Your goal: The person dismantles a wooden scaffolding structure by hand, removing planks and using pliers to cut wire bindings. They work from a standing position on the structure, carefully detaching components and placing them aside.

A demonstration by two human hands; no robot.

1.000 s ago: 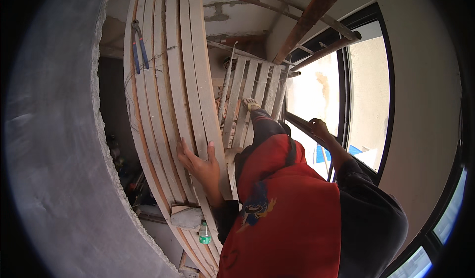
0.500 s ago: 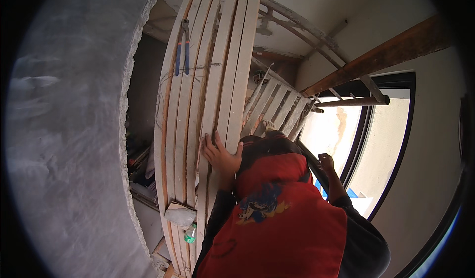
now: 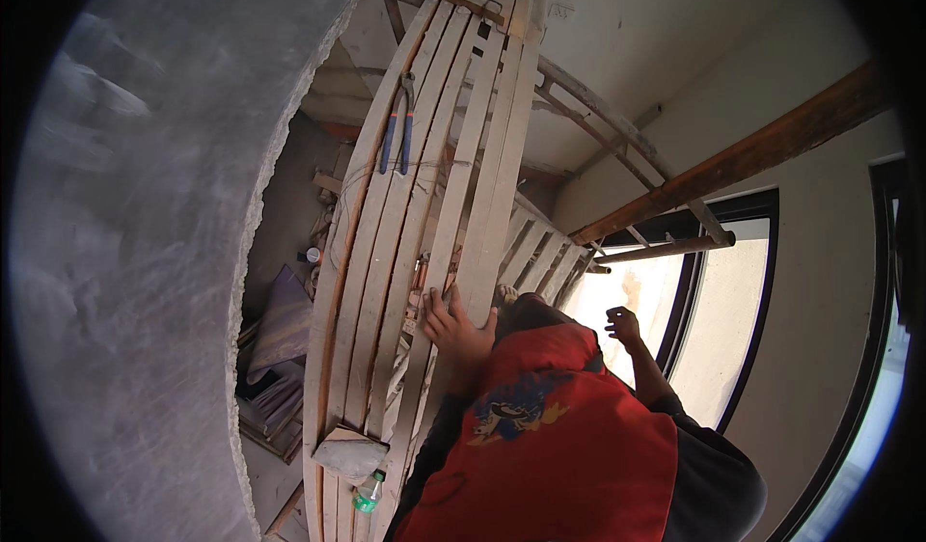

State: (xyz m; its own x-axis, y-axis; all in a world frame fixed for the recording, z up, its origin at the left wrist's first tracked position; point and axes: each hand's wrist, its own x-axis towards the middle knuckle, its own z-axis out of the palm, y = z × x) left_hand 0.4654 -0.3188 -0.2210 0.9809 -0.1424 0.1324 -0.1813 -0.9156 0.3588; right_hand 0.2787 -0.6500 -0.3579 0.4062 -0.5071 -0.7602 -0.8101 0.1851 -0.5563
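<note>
Red shirt: we look down over its printed front [image 3: 569,426], which fills the lower middle of our view, dark sleeves at either side.
Green-labelled bottle: we see it [image 3: 368,492] on the planks, left of the shirt.
Grey slab: it [image 3: 350,455] lies just beyond the bottle, on the same boards.
Left hand: ours [image 3: 458,330] lies on the planks, fingers spread and thumb held apart, gripping nothing that we can see.
Planks: these long pale boards [image 3: 374,301] run away from us, left of our body, with narrow gaps between them.
Right hand: we have it [image 3: 623,325] raised in front of the window, fingers half curled with a gap to the thumb; we see nothing in it.
Pliers: blue-handled [image 3: 406,142], they lie on the planks beyond our left hand, near thin wire.
Brown beam: it [image 3: 733,156] slants across above the black-framed window [image 3: 690,296].
</note>
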